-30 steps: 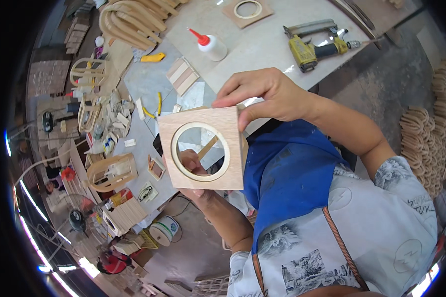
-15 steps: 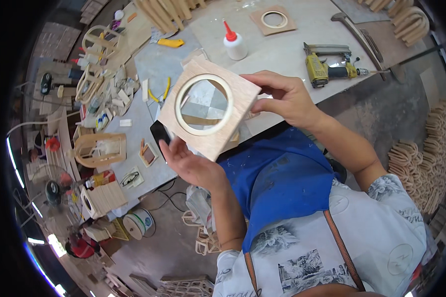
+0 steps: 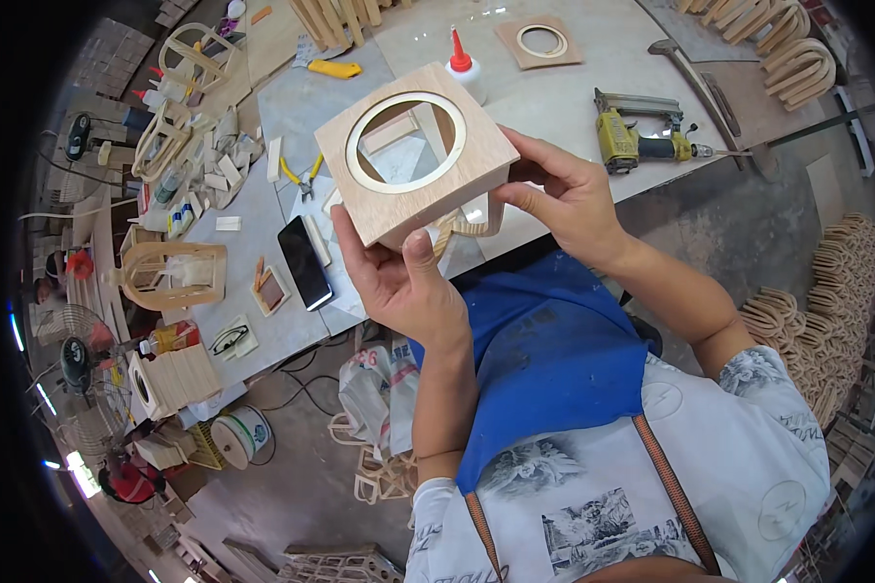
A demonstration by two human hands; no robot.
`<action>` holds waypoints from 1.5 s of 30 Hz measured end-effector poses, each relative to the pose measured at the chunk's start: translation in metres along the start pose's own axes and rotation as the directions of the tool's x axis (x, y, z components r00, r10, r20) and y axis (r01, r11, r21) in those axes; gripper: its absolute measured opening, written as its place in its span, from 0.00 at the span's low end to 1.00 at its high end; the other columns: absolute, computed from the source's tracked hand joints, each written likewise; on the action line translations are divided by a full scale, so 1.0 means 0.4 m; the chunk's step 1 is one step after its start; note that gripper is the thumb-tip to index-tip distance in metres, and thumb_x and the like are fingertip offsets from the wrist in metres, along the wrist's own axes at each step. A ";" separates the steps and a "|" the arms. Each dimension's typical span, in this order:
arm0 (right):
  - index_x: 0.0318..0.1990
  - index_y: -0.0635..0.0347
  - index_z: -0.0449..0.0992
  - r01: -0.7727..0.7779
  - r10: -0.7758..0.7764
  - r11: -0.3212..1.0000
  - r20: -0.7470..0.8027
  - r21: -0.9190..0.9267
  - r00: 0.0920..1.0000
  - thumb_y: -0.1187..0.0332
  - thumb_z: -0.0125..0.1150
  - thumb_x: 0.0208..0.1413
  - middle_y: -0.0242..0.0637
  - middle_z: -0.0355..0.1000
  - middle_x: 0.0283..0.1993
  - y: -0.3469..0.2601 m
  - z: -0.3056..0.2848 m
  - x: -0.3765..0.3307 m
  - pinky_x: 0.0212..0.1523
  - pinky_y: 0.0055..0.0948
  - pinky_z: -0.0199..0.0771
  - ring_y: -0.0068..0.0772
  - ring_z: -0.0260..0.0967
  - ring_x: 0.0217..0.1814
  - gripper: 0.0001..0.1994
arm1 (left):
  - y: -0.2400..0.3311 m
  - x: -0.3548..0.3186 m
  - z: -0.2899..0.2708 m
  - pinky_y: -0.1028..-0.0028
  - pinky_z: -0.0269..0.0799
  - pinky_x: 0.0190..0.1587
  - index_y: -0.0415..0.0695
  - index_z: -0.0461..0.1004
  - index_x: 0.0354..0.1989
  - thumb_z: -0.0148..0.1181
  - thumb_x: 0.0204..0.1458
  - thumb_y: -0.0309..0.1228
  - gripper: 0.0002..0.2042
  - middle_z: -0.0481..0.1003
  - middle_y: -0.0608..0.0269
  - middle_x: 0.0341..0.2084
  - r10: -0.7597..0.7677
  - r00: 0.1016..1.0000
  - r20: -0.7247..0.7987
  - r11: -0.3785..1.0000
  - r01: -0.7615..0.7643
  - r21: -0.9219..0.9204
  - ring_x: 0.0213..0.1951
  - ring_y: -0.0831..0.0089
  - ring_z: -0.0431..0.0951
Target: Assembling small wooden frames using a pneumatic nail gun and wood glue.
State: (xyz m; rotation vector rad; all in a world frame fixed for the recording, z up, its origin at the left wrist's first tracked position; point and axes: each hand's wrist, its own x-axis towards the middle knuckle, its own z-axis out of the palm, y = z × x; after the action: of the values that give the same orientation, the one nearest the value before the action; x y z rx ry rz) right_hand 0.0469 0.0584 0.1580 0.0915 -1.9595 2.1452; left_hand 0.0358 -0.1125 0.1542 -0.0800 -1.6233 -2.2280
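Observation:
Both hands hold up a square wooden box [image 3: 367, 216] with a round hole in its top, lined by a pale ring. At its near left corner, my left hand [image 3: 403, 291] is closed on it, fingers at the side and underneath, thumb pointing up along the near face. My right hand [image 3: 569, 199] grips the right corner between thumb and fingers. Pale wooden parts show below the box, partly hidden. Through the hole the bench and a wooden piece are visible. Just behind stands a white glue bottle [image 3: 464, 68] with a red nozzle, partly covered by the box.
On the bench lie a phone [image 3: 304, 262], yellow-handled pliers [image 3: 304, 180], a yellow cutter [image 3: 334, 68] and another holed wooden panel [image 3: 556, 53]. At right are a nail gun [image 3: 637, 136] and a hammer [image 3: 695, 83]. Stacked curved wooden pieces [image 3: 817, 311] stand on the floor.
The box has tilted flatter, so its near side now shows. My left hand, loose beside the near edge before, has taken hold of the left corner. The phone is now uncovered.

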 end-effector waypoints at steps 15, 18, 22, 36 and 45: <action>0.70 0.60 0.66 0.120 0.033 0.171 0.128 -0.978 0.991 0.71 0.65 0.51 0.47 0.68 0.65 0.103 -0.525 -0.068 0.64 0.38 0.69 0.49 0.68 0.64 0.35 | -0.021 -0.027 -0.058 0.70 0.71 0.64 0.37 0.58 0.74 0.67 0.55 0.17 0.38 0.71 0.49 0.64 -0.009 0.998 -0.055 0.987 0.000 -0.158 0.59 0.66 0.76; 0.70 0.60 0.65 0.171 0.057 0.115 0.178 -0.979 0.982 0.72 0.65 0.50 0.47 0.67 0.65 0.097 -0.530 -0.081 0.64 0.37 0.69 0.48 0.67 0.64 0.36 | -0.020 -0.031 -0.065 0.70 0.71 0.64 0.37 0.57 0.74 0.66 0.55 0.17 0.38 0.70 0.48 0.65 -0.013 1.000 -0.023 0.989 0.010 -0.146 0.60 0.64 0.75; 0.67 0.62 0.70 0.253 -0.131 0.316 0.222 -0.914 0.966 0.70 0.70 0.52 0.45 0.71 0.63 -0.032 -0.325 -0.027 0.63 0.36 0.70 0.44 0.70 0.61 0.32 | -0.027 -0.028 -0.059 0.70 0.71 0.64 0.37 0.57 0.75 0.66 0.55 0.18 0.38 0.69 0.48 0.66 0.023 0.998 -0.061 0.992 -0.030 -0.125 0.61 0.64 0.75; 0.60 0.69 0.78 0.289 -0.314 0.881 -0.007 -0.374 0.949 0.74 0.78 0.47 0.45 0.76 0.55 -0.054 0.040 -0.030 0.50 0.26 0.77 0.33 0.75 0.48 0.29 | -0.030 -0.038 -0.042 0.68 0.73 0.64 0.38 0.56 0.75 0.65 0.56 0.18 0.38 0.68 0.47 0.67 0.042 0.997 -0.058 0.995 -0.047 -0.092 0.62 0.62 0.75; 0.56 0.68 0.81 0.317 -0.371 0.810 -0.013 -0.493 0.928 0.76 0.77 0.46 0.47 0.77 0.53 -0.054 0.043 -0.033 0.47 0.26 0.76 0.33 0.75 0.46 0.26 | -0.031 -0.055 -0.040 0.69 0.75 0.61 0.38 0.57 0.75 0.66 0.53 0.14 0.39 0.70 0.48 0.66 0.033 0.996 -0.079 0.985 -0.046 -0.167 0.60 0.63 0.76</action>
State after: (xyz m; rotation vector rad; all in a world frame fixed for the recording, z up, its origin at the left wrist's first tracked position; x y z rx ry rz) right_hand 0.0624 0.0414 0.1779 0.2189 -2.1533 1.3611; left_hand 0.0547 -0.1180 0.1320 -0.0717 -1.3798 -2.3057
